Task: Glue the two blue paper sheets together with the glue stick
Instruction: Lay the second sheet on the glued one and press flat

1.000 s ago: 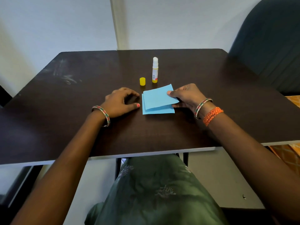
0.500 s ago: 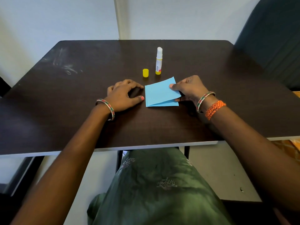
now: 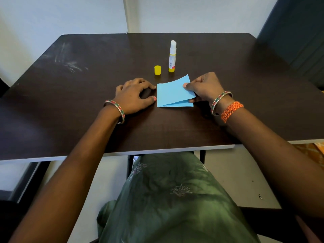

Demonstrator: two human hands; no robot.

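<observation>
Your right hand (image 3: pixel 204 88) pinches the top blue sheet (image 3: pixel 172 91) over the lower sheet (image 3: pixel 182 104); your left hand (image 3: pixel 134 95) rests loose beside them, holding nothing, glue stick (image 3: pixel 172 57) uncapped.

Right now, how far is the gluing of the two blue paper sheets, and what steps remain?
Done: the white and yellow glue stick stands uncapped, its small yellow cap beside it on the dark wooden table. In hand: the right hand pinches the upper blue paper sheet, raised on its right side over the lower blue paper sheet; the left hand rests beside them. Left: lowering and pressing it flat. Whether glue is applied cannot be seen.
</observation>
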